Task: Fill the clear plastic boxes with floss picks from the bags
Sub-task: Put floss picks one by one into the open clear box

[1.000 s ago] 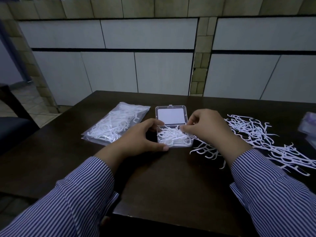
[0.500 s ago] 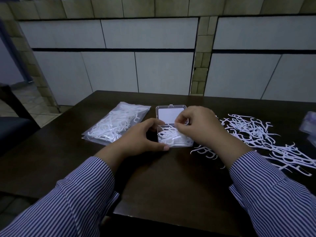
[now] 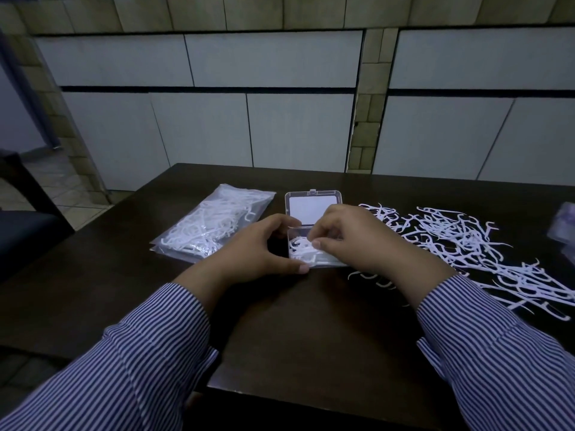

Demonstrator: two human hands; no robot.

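Box: clear plastic box sits mid-table on the dark table, lid swung open and lying back flat; white insert visible in lid; base holds a shallow tangle of white floss picks
Left hand: left hand curls round the box's left side, thumb along its near edge, fingers at the far corner; holding it
Right hand: right hand hovers over the box's right half, thumb and forefinger pinched together at the picks inside; cannot tell for sure whether a pick is caught between them
Bag: clear bag just left of the box, lying flat, full of white picks; looks sealed, cannot confirm
Loose pile: loose picks spread on the table right of the box; a few poke out under the right wrist
Far right: blurred purplish packet at table edge; contents unclear
Writing: none legible on box, bag or packet
Sleeves: striped sleeves on both arms
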